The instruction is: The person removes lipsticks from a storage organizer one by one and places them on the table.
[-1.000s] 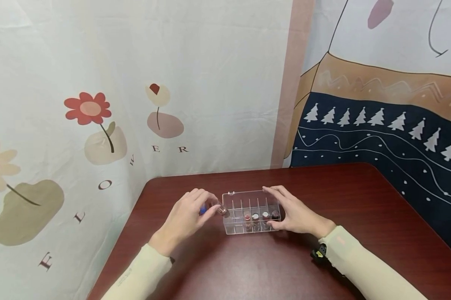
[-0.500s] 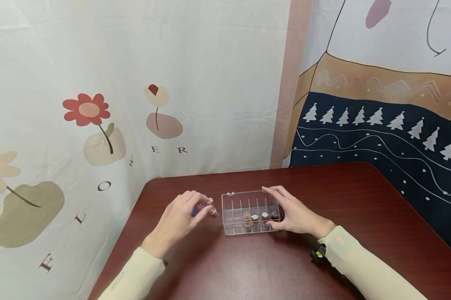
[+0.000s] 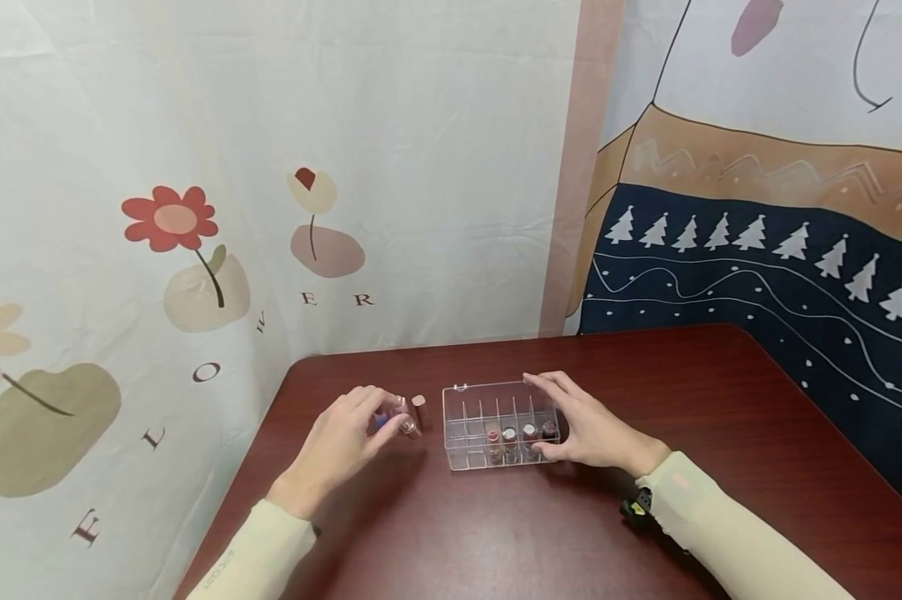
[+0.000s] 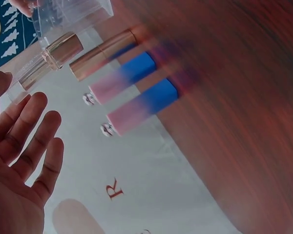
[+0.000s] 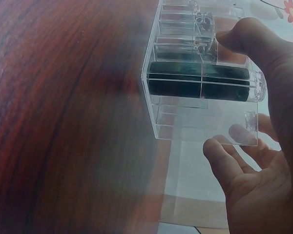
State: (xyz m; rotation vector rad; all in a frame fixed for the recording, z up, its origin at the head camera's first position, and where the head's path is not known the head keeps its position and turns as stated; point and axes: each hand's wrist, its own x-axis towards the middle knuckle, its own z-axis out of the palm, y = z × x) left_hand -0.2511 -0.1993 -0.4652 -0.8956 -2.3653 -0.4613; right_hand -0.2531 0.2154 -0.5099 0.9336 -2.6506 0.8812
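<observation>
My left hand pinches a lipstick tube, part clear and part rose gold, by its clear end between thumb and fingers. It is left of the clear divided box. Beside the held tube stand a rose-gold lipstick tube and two pink-to-blue tubes with silvery knobs. My right hand grips the box's right end, thumb at the front and fingers at the back. Inside the box, several lipsticks stand upright in front compartments; a dark tube is nearest my right hand.
The box stands on a dark red wooden table. Behind the table hangs a pale printed cloth with flowers and letters, and a navy cloth with white trees is at right.
My left hand has drawn left, away from the box, with the lipstick tube. The standing rose-gold tube now shows between hand and box. My right hand has stayed on the box.
</observation>
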